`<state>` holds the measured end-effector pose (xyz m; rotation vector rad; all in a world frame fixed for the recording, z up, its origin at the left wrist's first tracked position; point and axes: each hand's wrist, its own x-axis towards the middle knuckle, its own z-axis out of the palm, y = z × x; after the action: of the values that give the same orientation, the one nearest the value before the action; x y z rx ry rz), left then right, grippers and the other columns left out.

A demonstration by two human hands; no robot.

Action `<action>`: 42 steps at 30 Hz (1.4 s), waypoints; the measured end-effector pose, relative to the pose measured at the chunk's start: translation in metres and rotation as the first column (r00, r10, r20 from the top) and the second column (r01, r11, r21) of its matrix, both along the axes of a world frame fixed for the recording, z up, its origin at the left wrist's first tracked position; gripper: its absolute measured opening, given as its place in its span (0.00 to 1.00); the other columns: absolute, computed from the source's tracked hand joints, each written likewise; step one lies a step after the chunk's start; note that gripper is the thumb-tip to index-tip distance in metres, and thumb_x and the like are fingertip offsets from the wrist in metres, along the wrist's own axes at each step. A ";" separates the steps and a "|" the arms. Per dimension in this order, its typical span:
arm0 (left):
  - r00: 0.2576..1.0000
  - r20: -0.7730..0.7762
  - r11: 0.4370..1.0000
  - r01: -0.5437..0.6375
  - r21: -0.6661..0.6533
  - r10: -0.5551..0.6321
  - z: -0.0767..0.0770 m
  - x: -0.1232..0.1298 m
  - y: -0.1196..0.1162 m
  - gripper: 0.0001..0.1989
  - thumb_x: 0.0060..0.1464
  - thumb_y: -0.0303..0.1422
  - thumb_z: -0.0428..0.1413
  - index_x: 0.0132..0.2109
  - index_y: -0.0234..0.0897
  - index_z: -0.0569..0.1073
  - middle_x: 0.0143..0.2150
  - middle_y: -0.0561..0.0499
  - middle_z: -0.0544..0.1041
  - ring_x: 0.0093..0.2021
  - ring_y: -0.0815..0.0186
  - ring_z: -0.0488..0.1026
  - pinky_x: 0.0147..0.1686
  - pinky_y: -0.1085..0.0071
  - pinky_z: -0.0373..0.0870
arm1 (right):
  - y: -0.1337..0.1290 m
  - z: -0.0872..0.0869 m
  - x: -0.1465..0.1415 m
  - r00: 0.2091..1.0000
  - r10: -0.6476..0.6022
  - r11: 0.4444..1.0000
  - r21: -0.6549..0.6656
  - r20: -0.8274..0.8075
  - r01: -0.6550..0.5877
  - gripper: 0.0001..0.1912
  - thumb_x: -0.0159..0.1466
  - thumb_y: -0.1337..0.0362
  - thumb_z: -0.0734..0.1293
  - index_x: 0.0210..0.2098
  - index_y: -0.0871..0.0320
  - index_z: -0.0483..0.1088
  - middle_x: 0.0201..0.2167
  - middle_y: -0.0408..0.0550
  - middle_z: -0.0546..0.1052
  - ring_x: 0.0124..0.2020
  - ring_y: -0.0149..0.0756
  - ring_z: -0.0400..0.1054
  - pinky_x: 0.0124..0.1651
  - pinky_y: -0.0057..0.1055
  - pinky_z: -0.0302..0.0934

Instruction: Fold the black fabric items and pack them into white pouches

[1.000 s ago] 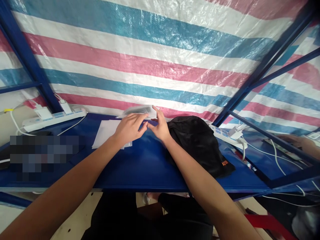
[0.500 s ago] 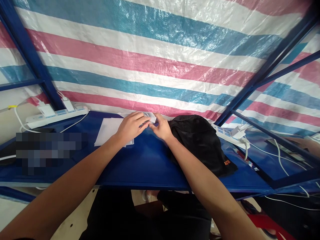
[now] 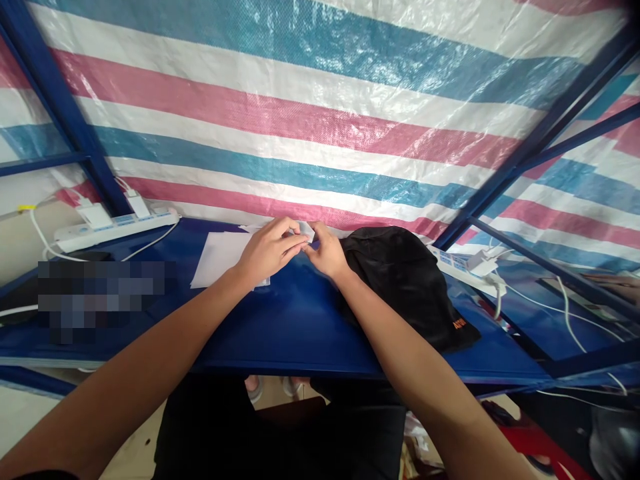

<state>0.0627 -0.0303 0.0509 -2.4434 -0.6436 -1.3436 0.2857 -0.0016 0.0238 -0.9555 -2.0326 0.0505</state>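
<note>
Left power strip (image 3: pixel 117 229): white, chargers plugged in, sitting at the back left of the blue desk (image 3: pixel 295 327) with a cable trailing off it, so that corner's a snag risk

White paper (image 3: pixel 217 260): flat, just left of the hands, partly hidden by the left one, loose sheets would probably skid if a forearm brushed them

Left hand (image 3: pixel 273 250): fingers bent, thumb side turned in, looks to be gripping the left part of the pale piece, though the actual contact is mostly covered

Pale piece (image 3: pixel 307 230): between both hands near the back of the desk, too covered to say what it is, looks thin and filmy, so I'd guess light, floppy, a bit slippery and easy to crease, best pinched by its outer edges

Middle stretch: striped sheet (image 3: pixel 300 120) hangs right behind the hands, so not much room that way, best room is back toward the front edge, between the forearms

Right hand (image 3: pixel 327 252): thumb and index bracketing the right end of that piece, seems a light pinch

Black cloth (image 3: pixel 400 287): heaped just beside the right hand, soft bulk crowding any move right

Right power strip (image 3: pixel 467 270): beyond the cloth, plugs and wires there too
</note>
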 end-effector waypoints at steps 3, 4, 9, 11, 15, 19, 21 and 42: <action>1.000 0.002 1.000 -0.003 0.000 0.003 0.000 -0.001 0.000 0.10 0.75 0.33 0.56 0.54 0.43 0.83 0.49 0.45 0.79 0.47 0.61 0.77 0.45 0.64 0.78 | 0.001 -0.001 0.000 1.000 0.005 1.000 0.001 0.008 -0.005 0.20 0.71 0.60 0.69 0.61 0.55 0.70 0.56 0.58 0.79 0.56 0.53 0.74 0.60 0.49 0.69; 1.000 0.005 1.000 -0.006 0.000 0.006 0.000 -0.001 -0.001 0.10 0.75 0.33 0.56 0.55 0.43 0.83 0.49 0.45 0.79 0.47 0.61 0.77 0.45 0.64 0.78 | 0.001 -0.001 0.000 1.000 0.004 1.000 -0.001 0.009 -0.004 0.20 0.71 0.61 0.69 0.61 0.55 0.70 0.56 0.58 0.79 0.56 0.53 0.74 0.60 0.49 0.69; 1.000 0.007 1.000 -0.023 0.001 0.023 -0.001 -0.001 -0.003 0.10 0.75 0.34 0.56 0.55 0.44 0.83 0.48 0.47 0.80 0.44 0.64 0.77 0.40 0.67 0.75 | -0.001 -0.001 -0.002 1.000 0.016 1.000 -0.023 0.011 -0.016 0.19 0.71 0.60 0.69 0.60 0.55 0.70 0.54 0.56 0.79 0.52 0.52 0.75 0.57 0.46 0.70; 1.000 0.005 1.000 -0.028 0.003 0.028 -0.001 -0.001 -0.003 0.11 0.76 0.34 0.56 0.54 0.46 0.83 0.47 0.48 0.81 0.43 0.64 0.76 0.39 0.68 0.74 | -0.003 0.000 -0.003 1.000 0.025 0.999 -0.031 0.005 -0.024 0.18 0.71 0.60 0.69 0.59 0.55 0.70 0.53 0.55 0.80 0.51 0.50 0.75 0.55 0.45 0.70; 1.000 0.003 0.999 -0.029 0.032 0.029 -0.001 0.001 -0.003 0.10 0.76 0.34 0.56 0.53 0.45 0.83 0.47 0.48 0.81 0.43 0.63 0.77 0.39 0.67 0.74 | -0.006 0.002 -0.002 0.999 0.037 0.998 -0.042 -0.015 -0.038 0.17 0.71 0.60 0.69 0.58 0.55 0.71 0.53 0.54 0.81 0.48 0.48 0.76 0.53 0.42 0.70; 1.000 -0.004 0.999 -0.019 0.048 0.019 -0.001 0.003 -0.004 0.10 0.76 0.33 0.56 0.52 0.43 0.83 0.46 0.47 0.82 0.43 0.63 0.78 0.39 0.67 0.74 | -0.005 0.002 -0.002 0.997 0.066 0.997 -0.048 -0.037 -0.068 0.16 0.71 0.61 0.69 0.57 0.56 0.72 0.52 0.54 0.82 0.47 0.47 0.77 0.52 0.42 0.70; 1.000 0.000 0.998 -0.016 0.055 0.016 -0.001 0.004 -0.004 0.10 0.76 0.32 0.55 0.52 0.43 0.83 0.46 0.47 0.82 0.43 0.63 0.78 0.38 0.68 0.74 | -0.003 0.001 -0.002 0.994 0.094 0.995 -0.033 -0.053 -0.096 0.15 0.71 0.61 0.69 0.56 0.56 0.73 0.52 0.54 0.82 0.48 0.48 0.77 0.54 0.44 0.70; 1.000 0.010 0.996 -0.025 0.080 0.025 0.000 0.007 -0.008 0.09 0.75 0.31 0.57 0.49 0.43 0.83 0.45 0.48 0.82 0.43 0.62 0.78 0.40 0.66 0.75 | -0.003 0.000 -0.003 0.986 0.153 0.987 -0.031 -0.063 -0.156 0.16 0.71 0.62 0.70 0.57 0.55 0.74 0.52 0.55 0.82 0.50 0.49 0.76 0.55 0.46 0.70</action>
<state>0.0697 -0.0380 0.0514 -2.3596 -0.6081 -1.3450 0.2822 -0.0047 0.0238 -0.8069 -2.0524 0.1982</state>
